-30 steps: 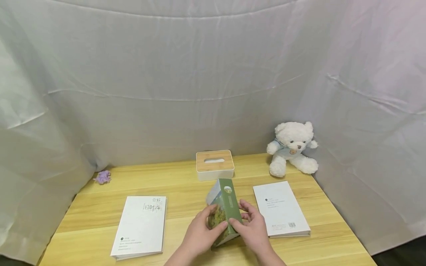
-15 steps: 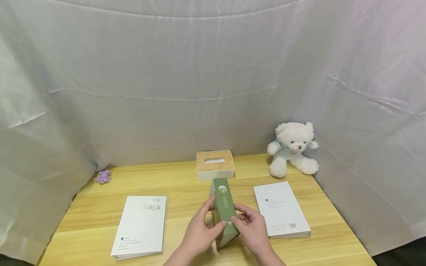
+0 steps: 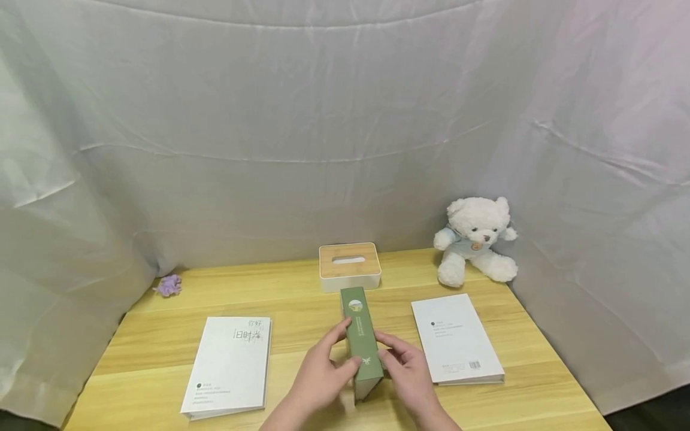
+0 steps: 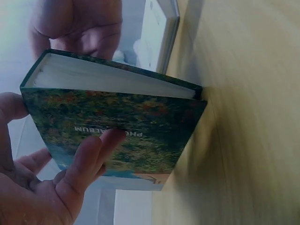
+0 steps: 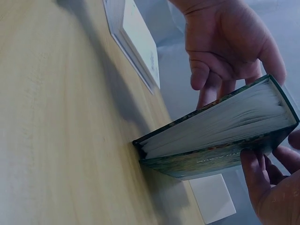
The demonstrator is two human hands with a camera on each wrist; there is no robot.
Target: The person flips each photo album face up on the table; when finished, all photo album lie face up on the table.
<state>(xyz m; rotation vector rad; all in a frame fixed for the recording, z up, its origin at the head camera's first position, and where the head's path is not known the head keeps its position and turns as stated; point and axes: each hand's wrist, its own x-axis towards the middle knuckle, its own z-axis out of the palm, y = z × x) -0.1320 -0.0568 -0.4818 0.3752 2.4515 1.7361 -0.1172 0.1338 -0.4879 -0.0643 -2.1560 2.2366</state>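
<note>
A thick photo album stands on its long open edge on the wooden table, green spine facing up. My left hand holds it from the left, thumb by the spine's edge and index finger higher along it. From the opposite side my right hand grips the other cover, thumb near the spine. In the left wrist view, the painted cover carries partly hidden lettering, and the two covers narrow together toward the tabletop. White page edges show between the covers in the right wrist view.
White books lie flat to the left and right of the album. Behind it stands a tissue box with a wooden lid. A white teddy bear sits at the back right; something small and purple lies back left.
The album has turned from a tilt that showed its left cover to a more upright stance, spine up, and shifted slightly left. Both hands have kept hold of it.
</note>
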